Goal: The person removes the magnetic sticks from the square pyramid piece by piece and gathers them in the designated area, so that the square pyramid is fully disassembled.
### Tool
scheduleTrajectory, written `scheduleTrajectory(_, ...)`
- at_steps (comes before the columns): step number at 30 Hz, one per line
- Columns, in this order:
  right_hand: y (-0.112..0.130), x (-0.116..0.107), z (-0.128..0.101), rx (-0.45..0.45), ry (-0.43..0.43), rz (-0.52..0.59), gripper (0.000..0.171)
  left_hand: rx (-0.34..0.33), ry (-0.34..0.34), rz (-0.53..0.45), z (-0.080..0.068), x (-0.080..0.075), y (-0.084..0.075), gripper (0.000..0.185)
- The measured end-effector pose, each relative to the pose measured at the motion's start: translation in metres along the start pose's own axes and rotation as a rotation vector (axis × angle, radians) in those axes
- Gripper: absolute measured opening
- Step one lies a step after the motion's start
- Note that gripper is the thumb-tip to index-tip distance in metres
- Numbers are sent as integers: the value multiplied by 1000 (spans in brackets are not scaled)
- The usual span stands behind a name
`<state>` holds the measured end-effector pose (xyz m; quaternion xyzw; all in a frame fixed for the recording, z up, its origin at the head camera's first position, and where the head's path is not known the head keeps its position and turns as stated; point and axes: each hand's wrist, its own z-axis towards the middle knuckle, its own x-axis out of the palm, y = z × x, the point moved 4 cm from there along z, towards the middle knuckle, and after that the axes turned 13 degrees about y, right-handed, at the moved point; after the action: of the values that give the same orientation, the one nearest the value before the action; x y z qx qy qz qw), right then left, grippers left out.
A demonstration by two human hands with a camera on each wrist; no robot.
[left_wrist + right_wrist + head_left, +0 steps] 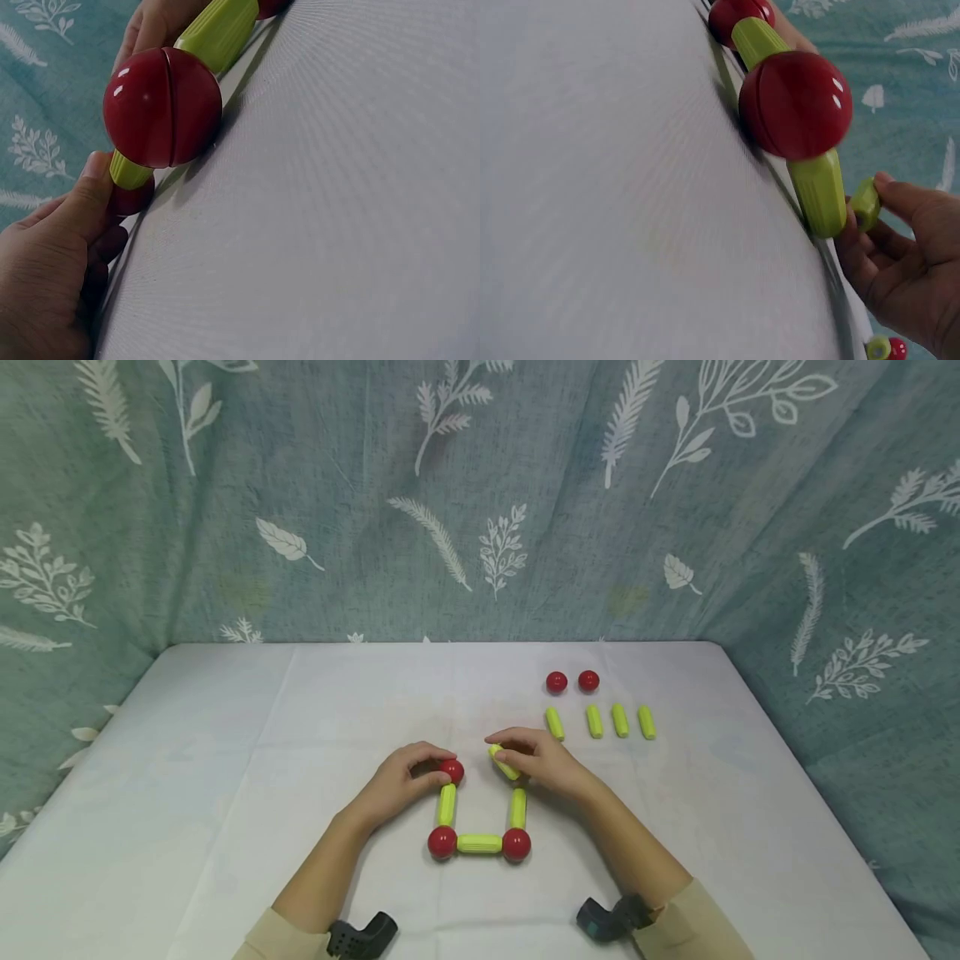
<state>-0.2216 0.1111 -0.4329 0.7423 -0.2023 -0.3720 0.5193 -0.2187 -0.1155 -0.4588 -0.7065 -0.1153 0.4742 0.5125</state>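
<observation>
The left hand (pixel 401 785) has its fingertips closed on a red ball (pixel 452 770) at the top of the left green rod (pixel 447 804), probably to steady that corner so the frame does not shift. Just to its right, the right hand (pixel 542 762) pinches a loose green rod (pixel 504 762) between thumb and fingers, tilted and held just above the top of the right green rod (pixel 518 807). Below both hands, two more red balls (pixel 442 842) joined by a bottom rod (pixel 479 842) close the open-topped frame on the white table (pixel 225 777). Beyond the right hand, well apart, spare rods (pixel 620 720) and spare balls (pixel 572 681) lie in rows, within easy reach.
</observation>
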Motion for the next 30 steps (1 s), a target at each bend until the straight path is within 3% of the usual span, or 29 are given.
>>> scheduleTrajectory(6, -10, -10, -14, 68, -45, 181, 40, -1, -9, 7, -1, 0, 0, 35)
scheduleTrajectory(13, -25, -23, -36, 142, -49, 175, 59, 6, -2, 0, -2, 0, 0, 34)
scheduleTrajectory(17, -31, -30, -48, 100, -53, 283, 66, 5, -12, 7, -1, 0, -1, 33)
scheduleTrajectory(21, -34, -36, -57, 32, -54, 311, 72, 22, -19, 8, -1, 1, -2, 31)
scheduleTrajectory(25, -40, -40, -63, 56, -95, 224, 67, 37, -22, 10, -1, 1, -3, 30)
scheduleTrajectory(30, -44, -46, -68, 91, -180, -55, 63, 36, -25, 5, -1, 0, -3, 30)
